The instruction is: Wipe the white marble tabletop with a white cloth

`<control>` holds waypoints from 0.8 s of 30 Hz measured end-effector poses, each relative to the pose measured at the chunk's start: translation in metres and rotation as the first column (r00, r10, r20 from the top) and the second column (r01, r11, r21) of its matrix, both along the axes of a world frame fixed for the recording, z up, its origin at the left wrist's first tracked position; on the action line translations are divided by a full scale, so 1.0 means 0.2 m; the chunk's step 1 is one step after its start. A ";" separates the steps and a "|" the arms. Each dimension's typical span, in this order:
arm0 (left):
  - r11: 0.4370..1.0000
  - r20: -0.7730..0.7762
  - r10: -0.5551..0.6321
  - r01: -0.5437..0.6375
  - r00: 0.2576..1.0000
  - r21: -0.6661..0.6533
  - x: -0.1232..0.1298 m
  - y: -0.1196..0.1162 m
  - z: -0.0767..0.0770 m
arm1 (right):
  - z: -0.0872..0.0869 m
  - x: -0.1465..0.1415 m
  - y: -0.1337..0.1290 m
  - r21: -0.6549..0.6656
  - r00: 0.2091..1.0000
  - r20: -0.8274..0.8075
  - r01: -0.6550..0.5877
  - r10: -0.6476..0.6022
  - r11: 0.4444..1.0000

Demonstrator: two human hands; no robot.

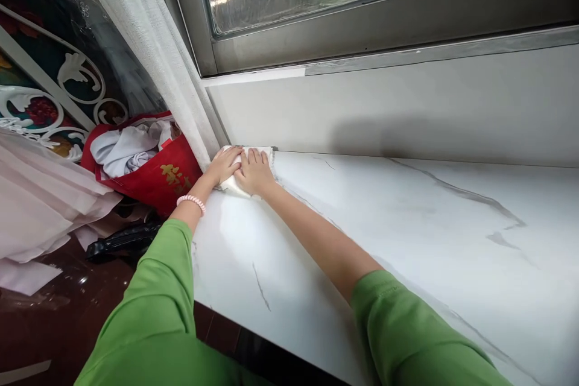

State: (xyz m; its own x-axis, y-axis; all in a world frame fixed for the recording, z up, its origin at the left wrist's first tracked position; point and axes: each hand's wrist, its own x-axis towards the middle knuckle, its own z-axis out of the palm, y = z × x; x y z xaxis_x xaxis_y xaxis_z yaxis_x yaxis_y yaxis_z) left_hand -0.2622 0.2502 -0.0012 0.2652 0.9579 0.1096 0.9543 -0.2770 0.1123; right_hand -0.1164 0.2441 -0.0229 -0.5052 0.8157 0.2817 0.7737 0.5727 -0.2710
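Note:
A folded white cloth (234,186) lies on the white marble-patterned surface (384,229), in its far left corner beside the curtain. My left hand (224,165) rests on the cloth's left part, palm down with fingers stretched forward. Close beside it, my right hand (256,174) presses flat on the cloth, its fingers pointing at the wall. The two hands nearly touch at the thumbs. Part of the cloth is hidden under them.
A white curtain (149,30) hangs just left of the hands. Beyond the surface's left edge stands a red bag (154,178) stuffed with pale fabric. A metal-framed window (362,24) is above the low wall (407,108). Pink fabric (40,193) hangs at far left.

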 end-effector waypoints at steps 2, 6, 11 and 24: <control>1.000 -0.001 -0.014 0.014 1.000 0.011 0.00 0.07 -0.01 | 0.00 0.00 0.05 -0.002 1.000 0.004 0.018 -0.018 1.000; 1.000 0.015 -0.006 0.006 1.000 0.009 0.00 0.11 -0.01 | -0.01 0.00 0.11 -0.012 1.000 0.008 0.017 -0.016 1.000; 1.000 0.010 0.016 -0.016 1.000 -0.021 0.00 0.04 -0.01 | 0.01 0.00 0.06 -0.035 1.000 -0.002 0.011 -0.011 0.999; 0.999 0.032 0.034 -0.034 0.999 -0.003 -0.05 -0.63 0.04 | 0.06 -0.01 -0.57 -0.033 0.993 -0.065 -0.104 0.102 0.994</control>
